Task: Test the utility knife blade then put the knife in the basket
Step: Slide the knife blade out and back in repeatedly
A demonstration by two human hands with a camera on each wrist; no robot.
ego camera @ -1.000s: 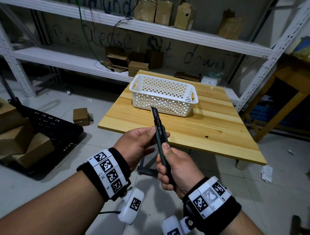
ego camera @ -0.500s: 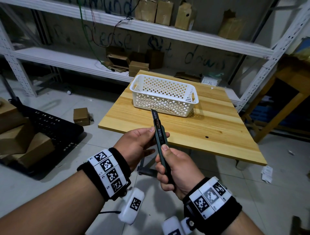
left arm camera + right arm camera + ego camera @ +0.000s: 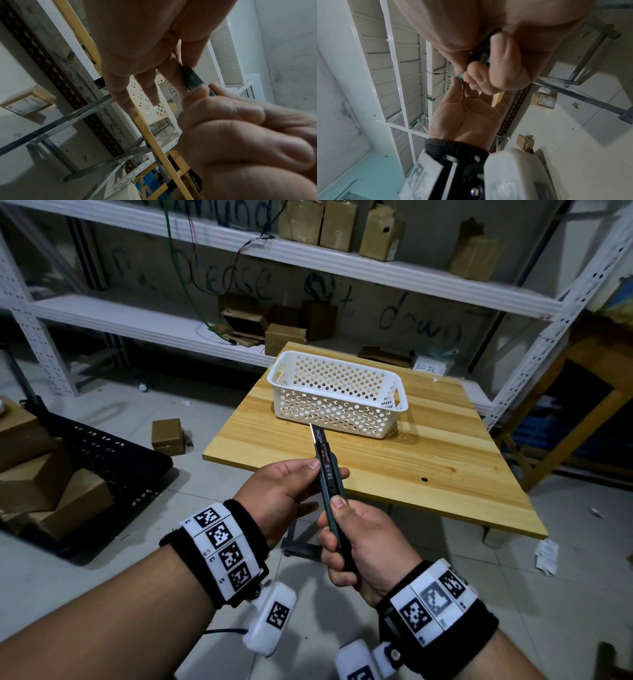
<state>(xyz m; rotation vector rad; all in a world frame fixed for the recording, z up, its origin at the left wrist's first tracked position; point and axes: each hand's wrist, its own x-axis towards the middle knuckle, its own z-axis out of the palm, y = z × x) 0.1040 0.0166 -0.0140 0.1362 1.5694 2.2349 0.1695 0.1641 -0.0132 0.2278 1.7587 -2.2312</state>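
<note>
I hold a dark green utility knife (image 3: 329,484) in front of me over the near edge of the wooden table (image 3: 428,474), tip pointing up and away. My right hand (image 3: 359,542) grips the handle, thumb lying on top of the body. My left hand (image 3: 284,487) pinches the front part between thumb and fingers. A thin pale edge shows at the tip. The white perforated basket (image 3: 337,409) stands on the table beyond the knife, with nothing visible inside. The left wrist view shows the knife (image 3: 195,79) between my left hand (image 3: 145,54) and right hand (image 3: 240,135).
White metal shelving (image 3: 376,275) with cardboard boxes runs behind the table. A black perforated cart (image 3: 102,460) with boxes stands at the left, a small box (image 3: 166,436) lies on the floor, and a wooden frame (image 3: 589,392) stands at the right.
The knife tip has dipped slightly toward me and my right thumb has slid a little back along the body. Both hands keep their hold.
</note>
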